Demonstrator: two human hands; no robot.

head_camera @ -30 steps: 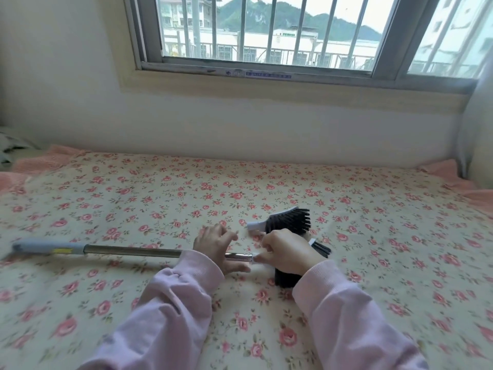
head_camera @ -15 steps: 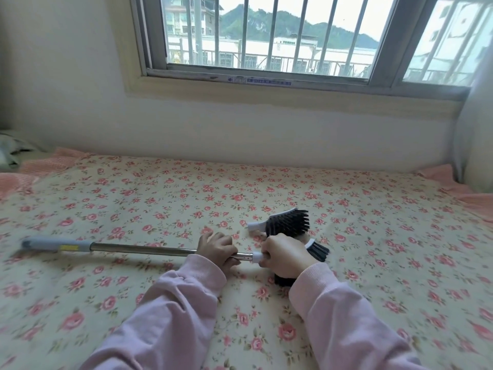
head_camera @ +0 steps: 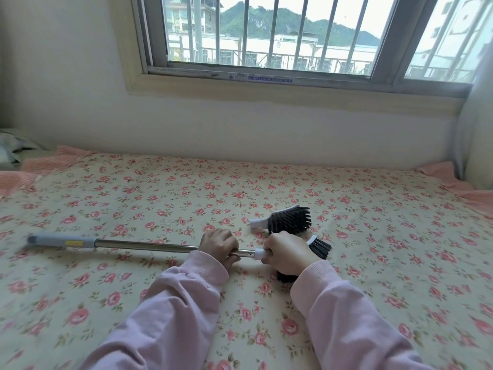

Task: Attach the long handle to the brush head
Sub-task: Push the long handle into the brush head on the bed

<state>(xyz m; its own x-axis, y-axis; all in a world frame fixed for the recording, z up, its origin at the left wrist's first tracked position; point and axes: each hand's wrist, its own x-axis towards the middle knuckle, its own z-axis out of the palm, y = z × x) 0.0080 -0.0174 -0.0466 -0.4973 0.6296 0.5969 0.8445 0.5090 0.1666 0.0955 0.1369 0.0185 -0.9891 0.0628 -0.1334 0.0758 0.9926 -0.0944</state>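
Head view, handle [head_camera: 149, 245] (steel) meeting brush head [head_camera: 318, 248]

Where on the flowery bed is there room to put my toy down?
Free: the flowery bedsheet right of the black-bristled brush heads, and the strip between the long metal handle and the wall. Crowded: the middle, around both hands.

A bedroom in a home: a bed [head_camera: 133, 209] under a rose-print sheet [head_camera: 373, 263] runs up to a plain wall [head_camera: 80, 89], and a barred window [head_camera: 266, 36] above it looks out on buildings and a green hill.
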